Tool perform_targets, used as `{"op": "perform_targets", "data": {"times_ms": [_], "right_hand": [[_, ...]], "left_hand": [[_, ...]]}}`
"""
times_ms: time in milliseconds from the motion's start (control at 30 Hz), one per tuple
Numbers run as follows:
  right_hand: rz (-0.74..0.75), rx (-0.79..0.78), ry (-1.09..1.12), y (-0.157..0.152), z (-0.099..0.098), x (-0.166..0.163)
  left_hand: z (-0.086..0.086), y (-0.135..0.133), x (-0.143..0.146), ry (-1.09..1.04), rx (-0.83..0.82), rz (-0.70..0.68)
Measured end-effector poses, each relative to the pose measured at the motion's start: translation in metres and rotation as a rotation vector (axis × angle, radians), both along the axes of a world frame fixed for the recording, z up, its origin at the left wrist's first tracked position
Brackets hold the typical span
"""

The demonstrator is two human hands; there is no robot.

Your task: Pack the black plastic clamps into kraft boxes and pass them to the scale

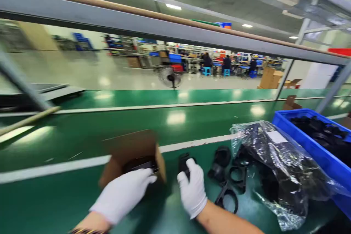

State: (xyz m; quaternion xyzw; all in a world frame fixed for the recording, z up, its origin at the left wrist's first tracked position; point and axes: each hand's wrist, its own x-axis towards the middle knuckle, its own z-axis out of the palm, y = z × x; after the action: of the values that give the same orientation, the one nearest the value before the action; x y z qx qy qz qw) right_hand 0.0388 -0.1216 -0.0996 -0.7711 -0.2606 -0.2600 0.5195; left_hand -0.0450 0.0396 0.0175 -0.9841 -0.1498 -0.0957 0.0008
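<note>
Both my hands wear white gloves over a green bench. My left hand (124,193) reaches to the mouth of a small brown cardboard box (131,153), its fingers stretched onto a black part (141,164) inside the box. My right hand (192,188) is closed around a black plastic part (183,161) just right of the box. Several black ring-shaped parts (227,179) lie loose on the bench beside my right hand.
A clear plastic bag (276,168) of black parts lies to the right, next to a blue bin (309,142) holding more of them. A green conveyor belt (137,117) runs behind. A fan (170,77) and seated people are far off.
</note>
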Motion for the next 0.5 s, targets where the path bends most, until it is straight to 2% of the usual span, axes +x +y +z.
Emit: {"op": "perform_targets", "data": {"times_ms": [33,100,167,233,300,400,500], "right_hand": [[-0.011,0.034,0.016,-0.006,0.003,0.001],[0.014,0.067,0.056,-0.020,0.013,0.005],[0.017,0.101,0.081,-0.036,0.025,0.006],[0.012,0.132,0.065,-0.053,0.042,0.000],[0.043,0.117,-0.056,-0.066,0.061,-0.015],[0.299,-0.079,-0.299,-0.074,0.088,-0.047],[0.493,-0.312,-0.352,-0.066,0.101,-0.070]], "left_hand": [[-0.003,-0.018,-0.011,0.120,0.027,0.007],[-0.007,-0.055,-0.027,0.196,-0.019,0.004],[-0.010,-0.086,-0.037,0.180,-0.107,0.023],[-0.011,-0.110,-0.044,0.142,-0.158,-0.024],[-0.010,-0.127,-0.051,0.124,-0.172,-0.072],[-0.004,-0.143,-0.067,0.128,-0.154,-0.085],[-0.003,-0.140,-0.097,0.009,-0.167,-0.159]]}}
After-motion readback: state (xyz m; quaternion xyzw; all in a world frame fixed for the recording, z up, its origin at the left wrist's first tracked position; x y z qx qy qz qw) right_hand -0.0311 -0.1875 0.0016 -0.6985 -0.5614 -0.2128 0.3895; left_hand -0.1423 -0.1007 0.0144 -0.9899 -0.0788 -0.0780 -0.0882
